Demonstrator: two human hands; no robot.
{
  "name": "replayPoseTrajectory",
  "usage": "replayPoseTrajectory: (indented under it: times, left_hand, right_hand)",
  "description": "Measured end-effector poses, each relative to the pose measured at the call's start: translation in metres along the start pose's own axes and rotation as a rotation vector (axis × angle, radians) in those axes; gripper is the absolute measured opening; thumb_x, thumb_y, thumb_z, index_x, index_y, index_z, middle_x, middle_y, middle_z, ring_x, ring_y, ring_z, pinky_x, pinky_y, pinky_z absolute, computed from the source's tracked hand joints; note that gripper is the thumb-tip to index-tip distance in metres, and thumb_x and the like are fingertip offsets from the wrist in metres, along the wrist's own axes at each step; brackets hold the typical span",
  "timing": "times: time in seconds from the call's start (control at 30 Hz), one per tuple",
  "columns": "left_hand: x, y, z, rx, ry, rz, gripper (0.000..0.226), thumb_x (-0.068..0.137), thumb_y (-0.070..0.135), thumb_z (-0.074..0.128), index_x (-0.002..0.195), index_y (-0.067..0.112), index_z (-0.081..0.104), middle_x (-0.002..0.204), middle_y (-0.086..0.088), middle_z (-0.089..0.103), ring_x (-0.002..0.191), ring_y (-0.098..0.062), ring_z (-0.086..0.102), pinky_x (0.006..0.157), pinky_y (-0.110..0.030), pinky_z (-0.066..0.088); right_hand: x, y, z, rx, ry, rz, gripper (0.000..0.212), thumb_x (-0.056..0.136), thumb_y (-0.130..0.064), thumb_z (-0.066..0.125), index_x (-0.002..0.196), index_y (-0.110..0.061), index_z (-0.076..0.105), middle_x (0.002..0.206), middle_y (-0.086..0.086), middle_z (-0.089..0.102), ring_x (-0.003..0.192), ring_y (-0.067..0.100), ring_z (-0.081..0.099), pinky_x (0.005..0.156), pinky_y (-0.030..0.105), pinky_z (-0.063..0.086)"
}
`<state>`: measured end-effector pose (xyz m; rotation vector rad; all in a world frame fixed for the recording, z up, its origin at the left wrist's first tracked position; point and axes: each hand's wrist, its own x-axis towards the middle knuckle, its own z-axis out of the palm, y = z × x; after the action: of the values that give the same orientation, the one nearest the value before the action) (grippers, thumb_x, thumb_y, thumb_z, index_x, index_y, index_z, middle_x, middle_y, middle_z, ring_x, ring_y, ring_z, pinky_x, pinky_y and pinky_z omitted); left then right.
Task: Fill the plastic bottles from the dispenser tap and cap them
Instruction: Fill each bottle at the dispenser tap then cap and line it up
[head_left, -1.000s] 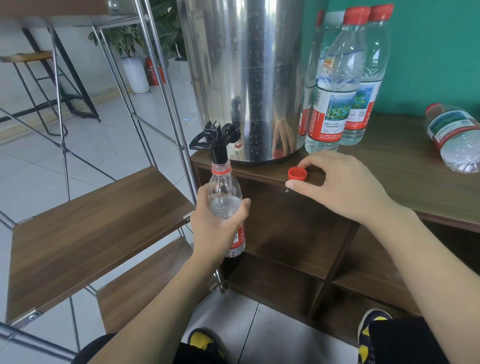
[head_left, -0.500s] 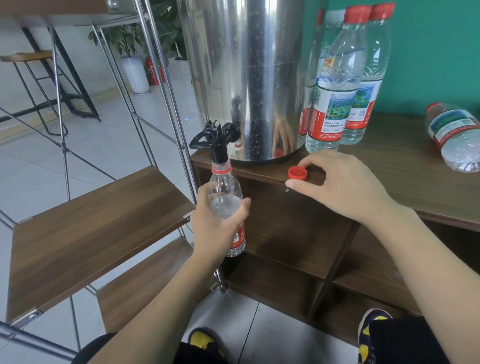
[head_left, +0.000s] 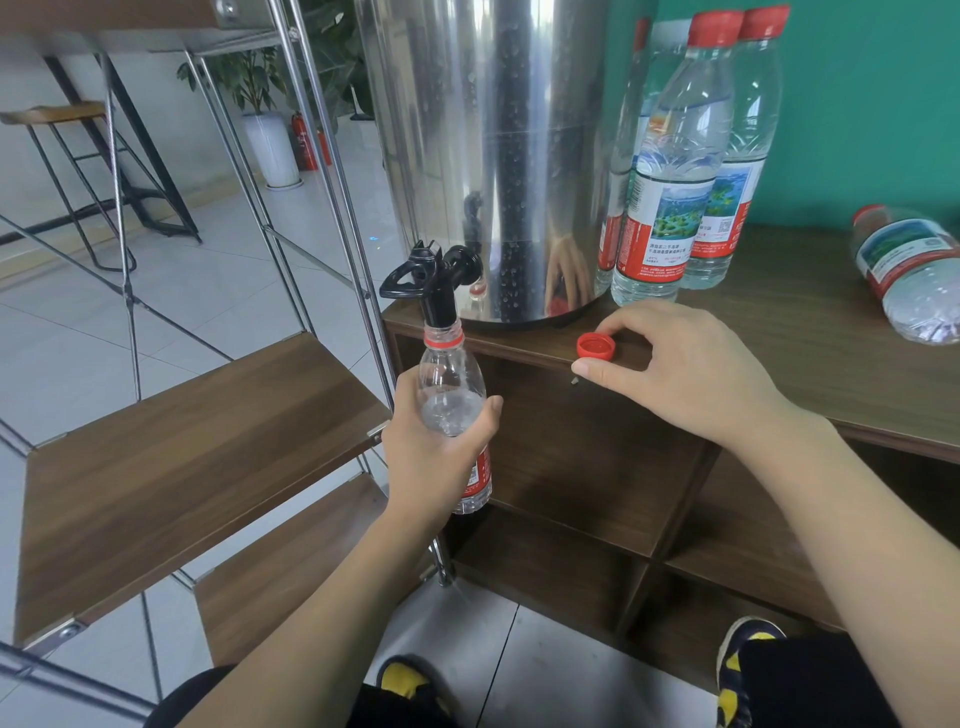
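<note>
My left hand (head_left: 434, 457) grips an uncapped plastic bottle (head_left: 451, 384) with a red label, upright, its mouth right under the black tap (head_left: 434, 283) of the steel dispenser (head_left: 493, 156). Water stands up to about the bottle's shoulder. The bottle's red cap (head_left: 596, 346) lies on the front edge of the wooden cabinet (head_left: 810, 332). My right hand (head_left: 685, 369) rests there, with forefinger and thumb curled round the cap.
Three capped full bottles (head_left: 670, 171) stand right of the dispenser against the green wall. Another bottle (head_left: 909, 270) lies on its side at far right. A metal-framed rack with wooden shelves (head_left: 182, 436) stands at the left, close to the bottle.
</note>
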<state>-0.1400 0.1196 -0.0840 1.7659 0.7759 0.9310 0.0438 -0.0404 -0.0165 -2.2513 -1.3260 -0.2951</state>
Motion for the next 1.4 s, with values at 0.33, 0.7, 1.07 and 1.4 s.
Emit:
replayPoseTrajectory:
  times: [0.33, 0.7, 1.07, 1.4]
  left_hand:
    - [-0.0001, -0.001, 0.0006, -0.009, 0.001, -0.003, 0.066, 0.079, 0.04, 0.086, 0.132, 0.03, 0.047, 0.127, 0.008, 0.063, 0.115, -0.012, 0.062, 0.105, -0.043, 0.053]
    - [-0.0013, 0.0009, -0.0001, -0.015, -0.006, -0.009, 0.07, 0.079, 0.039, 0.086, 0.136, 0.024, 0.047, 0.129, 0.005, 0.063, 0.116, -0.014, 0.062, 0.106, -0.046, 0.052]
    - [-0.0004, -0.0014, -0.0003, -0.03, -0.006, 0.013, 0.065, 0.08, 0.036, 0.086, 0.132, 0.03, 0.047, 0.123, 0.011, 0.062, 0.112, -0.008, 0.062, 0.101, -0.035, 0.053]
    - [0.0001, -0.0026, -0.0003, -0.03, -0.004, 0.014, 0.067, 0.078, 0.042, 0.086, 0.131, 0.031, 0.047, 0.122, 0.014, 0.062, 0.113, -0.008, 0.062, 0.104, -0.04, 0.053]
  right_hand:
    - [0.0003, -0.0001, -0.0006, -0.006, -0.011, 0.0, 0.049, 0.083, -0.075, 0.054, 0.109, -0.035, 0.065, 0.107, -0.018, 0.062, 0.097, 0.006, 0.054, 0.085, 0.033, 0.049]
    - [0.0001, -0.0005, -0.0003, -0.005, -0.01, 0.007, 0.045, 0.084, -0.074, 0.057, 0.108, -0.036, 0.065, 0.107, -0.018, 0.062, 0.097, 0.006, 0.053, 0.085, 0.033, 0.049]
    - [-0.0001, -0.0004, -0.0008, -0.007, -0.005, 0.003, 0.045, 0.084, -0.073, 0.058, 0.109, -0.035, 0.065, 0.107, -0.017, 0.063, 0.098, 0.007, 0.055, 0.084, 0.035, 0.05]
    - [-0.0002, -0.001, -0.001, -0.004, -0.005, -0.003, 0.044, 0.085, -0.071, 0.06, 0.109, -0.034, 0.066, 0.107, -0.017, 0.064, 0.097, 0.006, 0.055, 0.083, 0.03, 0.047]
